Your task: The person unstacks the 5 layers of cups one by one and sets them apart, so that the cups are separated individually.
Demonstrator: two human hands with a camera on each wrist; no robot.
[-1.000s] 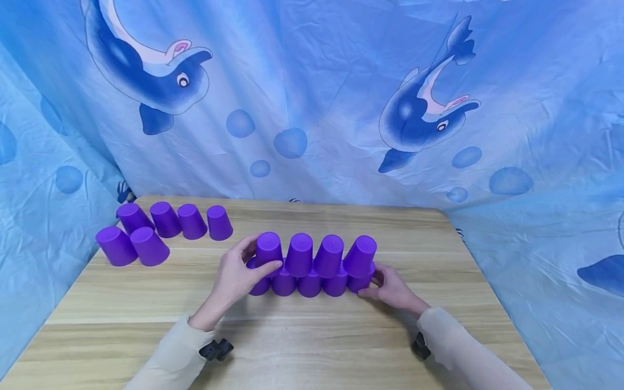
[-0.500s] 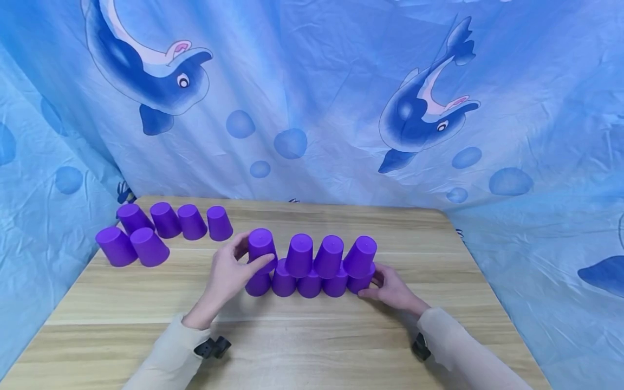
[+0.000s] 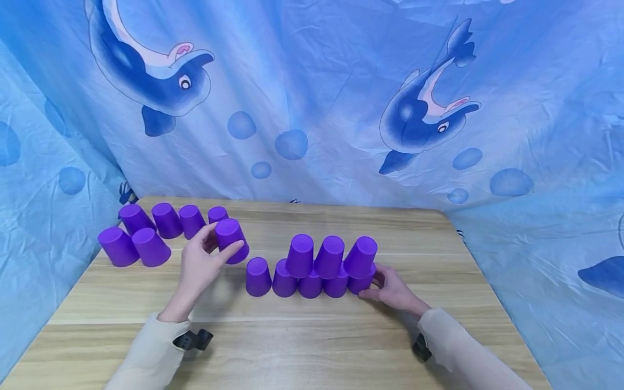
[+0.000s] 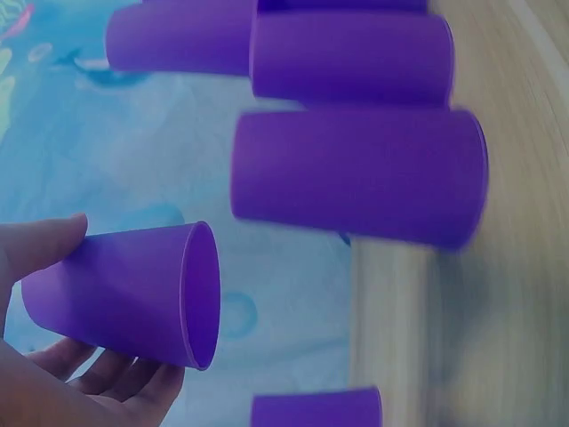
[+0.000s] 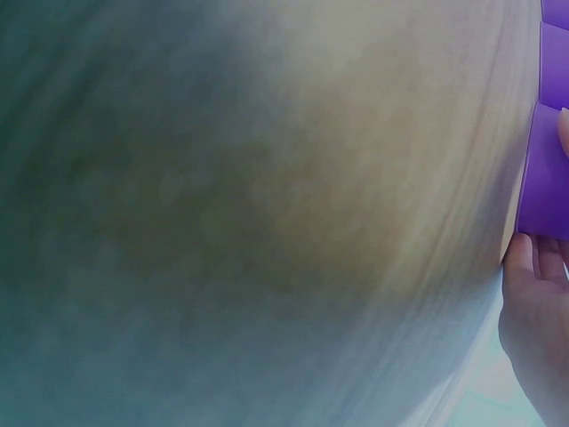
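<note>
1. The left hand (image 3: 197, 265) pinched a purple cup (image 3: 231, 240), held upside down above the table (image 3: 312, 336) near the loose cups (image 3: 166, 219).
2. The right hand (image 3: 392, 290) touched the stack's end cup (image 3: 362, 281), fingers loosely curved.
3. No writing showed anywhere.

A staged recording corner: dolphin-print curtain (image 3: 312, 97) behind a wooden table (image 3: 292, 346).

No legible text or labels anywhere
</note>
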